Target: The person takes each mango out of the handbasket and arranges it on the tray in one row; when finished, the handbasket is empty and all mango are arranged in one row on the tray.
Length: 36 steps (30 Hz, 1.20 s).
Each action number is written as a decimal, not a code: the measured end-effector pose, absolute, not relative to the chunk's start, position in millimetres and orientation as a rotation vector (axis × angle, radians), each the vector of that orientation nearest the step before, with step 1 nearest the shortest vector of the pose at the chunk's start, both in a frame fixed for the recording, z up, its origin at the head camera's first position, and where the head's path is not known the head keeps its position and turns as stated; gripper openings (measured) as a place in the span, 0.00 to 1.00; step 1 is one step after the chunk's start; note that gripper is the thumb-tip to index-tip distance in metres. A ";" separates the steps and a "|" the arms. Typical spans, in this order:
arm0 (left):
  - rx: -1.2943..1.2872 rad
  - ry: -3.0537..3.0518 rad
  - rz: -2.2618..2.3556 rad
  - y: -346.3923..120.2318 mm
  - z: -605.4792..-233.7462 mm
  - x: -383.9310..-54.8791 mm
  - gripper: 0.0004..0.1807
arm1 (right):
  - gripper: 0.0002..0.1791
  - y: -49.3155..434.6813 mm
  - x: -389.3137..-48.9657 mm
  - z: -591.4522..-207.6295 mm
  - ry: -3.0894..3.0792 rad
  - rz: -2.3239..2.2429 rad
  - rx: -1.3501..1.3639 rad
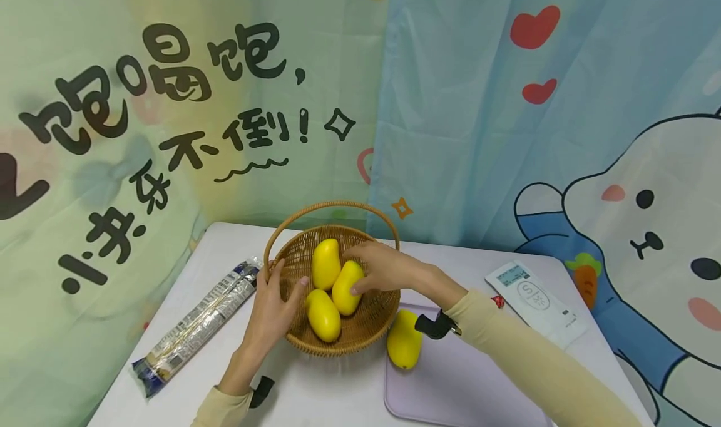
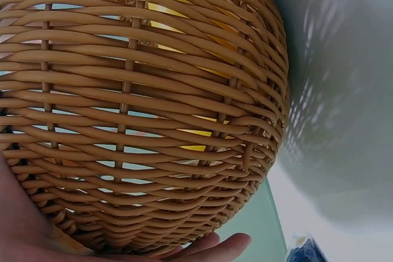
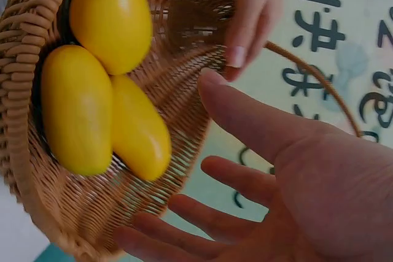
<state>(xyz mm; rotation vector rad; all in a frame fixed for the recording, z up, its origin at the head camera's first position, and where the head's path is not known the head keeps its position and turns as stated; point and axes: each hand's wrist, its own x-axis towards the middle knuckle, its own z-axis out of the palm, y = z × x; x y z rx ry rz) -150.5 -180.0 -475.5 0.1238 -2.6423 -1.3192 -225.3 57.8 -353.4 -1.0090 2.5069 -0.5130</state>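
Note:
A brown wicker basket (image 1: 338, 345) with a tall arched handle holds three yellow mangoes, among them a front mango (image 1: 323, 316) and a back one (image 1: 325, 264). My left hand (image 1: 274, 308) grips the basket's left rim, its thumb inside; the left wrist view shows fingers (image 2: 215, 251) along the outside of the weave. Over the right side of the basket hovers my right hand (image 1: 388, 267). Its fingers are spread in the right wrist view, with nothing between them, apart from the mangoes (image 3: 78, 111). Another mango (image 1: 404, 339) lies outside, right of the basket.
A lilac tray (image 1: 450, 377) lies at front right, under the loose mango and my right forearm. Behind it is a white kitchen scale (image 1: 535, 298) with a display. To the left lies a long silvery packet (image 1: 197, 324). Printed curtains hang behind the white table (image 1: 315, 389).

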 end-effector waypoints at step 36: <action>0.117 -2.629 -1.342 -179.1 -475.8 -149.5 0.44 | 0.45 9.6 -236.7 -415.5 2.471 -0.103 -0.762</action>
